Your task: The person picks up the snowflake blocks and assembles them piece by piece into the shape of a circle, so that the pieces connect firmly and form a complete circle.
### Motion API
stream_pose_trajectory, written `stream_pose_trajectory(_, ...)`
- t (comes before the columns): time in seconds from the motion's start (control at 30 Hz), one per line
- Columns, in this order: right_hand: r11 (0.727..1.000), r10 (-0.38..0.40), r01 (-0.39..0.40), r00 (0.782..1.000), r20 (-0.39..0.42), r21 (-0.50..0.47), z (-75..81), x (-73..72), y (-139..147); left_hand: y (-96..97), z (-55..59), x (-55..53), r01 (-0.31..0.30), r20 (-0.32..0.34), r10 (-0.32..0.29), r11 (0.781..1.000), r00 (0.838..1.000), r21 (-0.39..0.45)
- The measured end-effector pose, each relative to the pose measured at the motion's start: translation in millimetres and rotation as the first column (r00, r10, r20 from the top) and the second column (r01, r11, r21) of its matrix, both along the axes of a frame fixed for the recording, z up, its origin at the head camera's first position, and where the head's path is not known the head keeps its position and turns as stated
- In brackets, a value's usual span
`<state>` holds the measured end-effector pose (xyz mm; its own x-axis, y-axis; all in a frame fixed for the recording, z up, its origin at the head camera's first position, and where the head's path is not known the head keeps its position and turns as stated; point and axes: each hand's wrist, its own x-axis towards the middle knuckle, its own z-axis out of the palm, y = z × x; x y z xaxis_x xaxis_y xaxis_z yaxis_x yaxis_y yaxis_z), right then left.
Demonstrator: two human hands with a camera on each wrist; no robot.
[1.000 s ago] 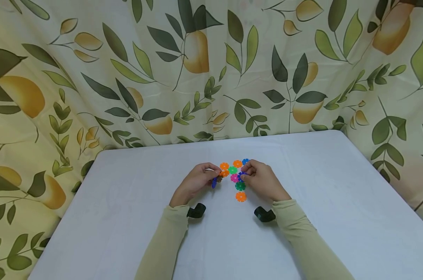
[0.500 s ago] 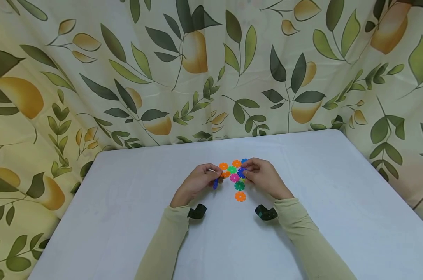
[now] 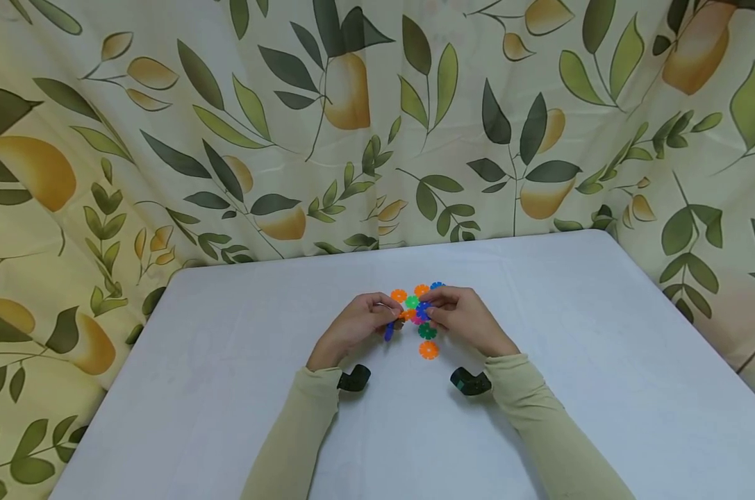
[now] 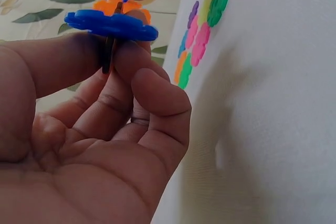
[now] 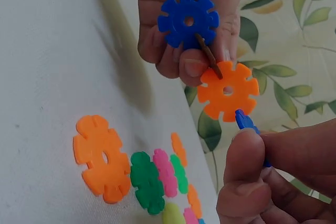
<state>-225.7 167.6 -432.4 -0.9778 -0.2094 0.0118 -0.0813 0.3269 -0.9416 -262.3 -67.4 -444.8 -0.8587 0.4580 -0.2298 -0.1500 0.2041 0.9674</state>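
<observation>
My left hand (image 3: 355,323) pinches a brown flower-shaped slotted disc (image 5: 208,56), seen edge-on. Slotted into that brown disc are a blue disc (image 5: 178,22) and an orange disc (image 5: 212,95), so the three form one joined piece, raised over the table. Between thumb and fingertips, my right hand (image 3: 467,316) pinches another blue disc (image 5: 248,121). Its edge points at the rim of the orange disc and is very close to it; whether they touch I cannot tell. In the left wrist view, the joined blue disc (image 4: 110,23) lies across the thumb and fingertips.
Below and behind the hands, several loose discs lie on the white tablecloth (image 3: 227,389): an orange disc (image 3: 428,349) nearest, a dark green disc (image 3: 427,330), a light green disc (image 3: 411,302) and others. A patterned curtain (image 3: 377,139) hangs behind the table.
My right hand has moved left with its blue disc, toward the orange disc. The left hand has shifted slightly right with the joined piece. The loose discs stay put.
</observation>
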Motion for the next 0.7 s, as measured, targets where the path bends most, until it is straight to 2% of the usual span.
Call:
stream_pose_trajectory(0.27, 1.0, 0.013, -0.013, 1.0, 0.022, 0.002, 1.1, -0.9, 0, 6.0, 1.3, 2.3, -0.024, -0.002, 0.024, 1.0, 1.0, -0.004)
stream_pose_trajectory(0.47, 1.0, 0.005, -0.005, 1.0, 0.004, 0.024, 0.1, -0.4, -3, 9.8, 0.0, 3.3, -0.078, 0.002, 0.078, 0.997, 0.997, -0.009)
stream_pose_trajectory(0.7, 1.0, -0.017, 0.017, 1.0, -0.023, 0.007, -2.8, 0.4, -7, 14.8, -0.4, 5.4, -0.11, -0.041, 0.108, 0.993, 0.993, -0.046)
